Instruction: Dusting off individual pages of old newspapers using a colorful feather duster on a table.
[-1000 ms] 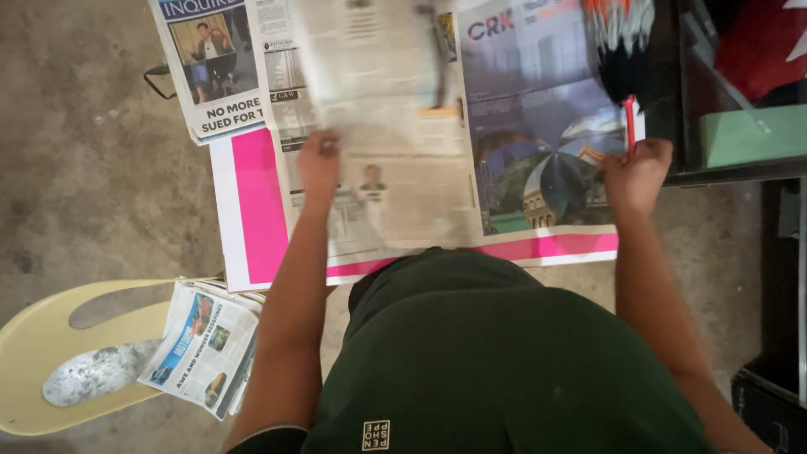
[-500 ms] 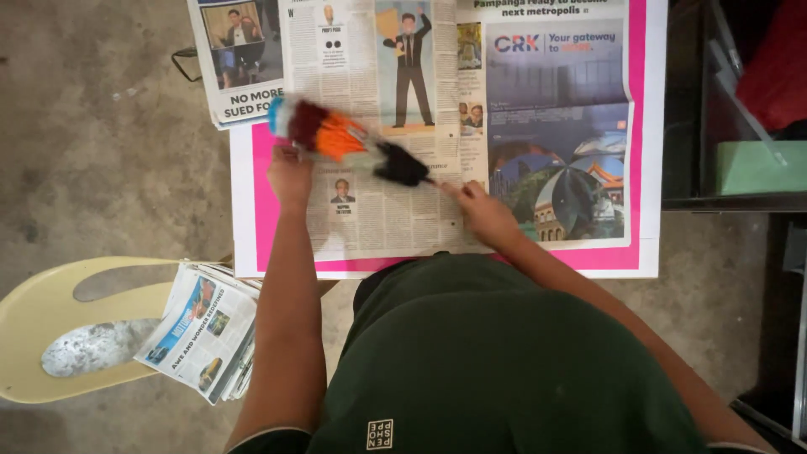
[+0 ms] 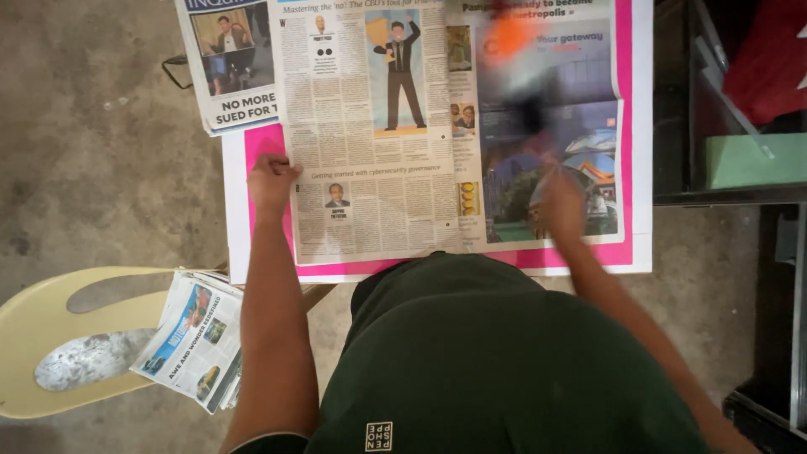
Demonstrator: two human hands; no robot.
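Under both hands, spread flat: a pink sheet with a white border, its edge showing just left of the left hand and along the near side below both wrists. On top of that, an open newspaper spread, reaching from the left hand across to beyond the right hand. Up and to the left of the left hand, a second newspaper section, partly tucked beneath the spread. Down and left of the left forearm, well apart from the hands, a pale yellow plastic chair carrying a folded newspaper on its seat edge. Far right of the right hand, a dark shelf with a green box. Left hand curled into a loose fist, pressed on the left margin of the spread, clamped on nothing else visible. Right hand blurred over the right page, closed around a brush-like tool with an orange end and a dark middle, rising away from the hand; exact grip hard to make out through the blur.
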